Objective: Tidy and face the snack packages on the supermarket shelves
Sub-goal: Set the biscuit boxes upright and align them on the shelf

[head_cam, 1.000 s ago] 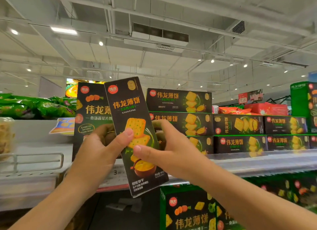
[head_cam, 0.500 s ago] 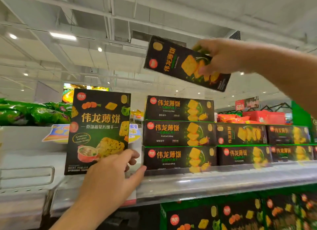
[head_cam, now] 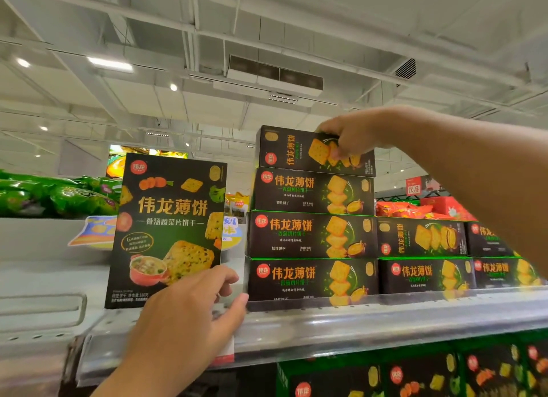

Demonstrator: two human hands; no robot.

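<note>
Right hand fingers pinch the top box, lying lengthwise; left hand fingers relaxed

- A white ceiling with beams and pipes running across it.
- A long ceiling light glows at upper left, with small round spotlights near it.
- A boxy air-conditioning unit hangs from the ceiling, with a slatted vent off to its right.
- A red hanging sign with white characters shows in the background at right.
- A bright, blurred picture panel stands far behind.
</note>
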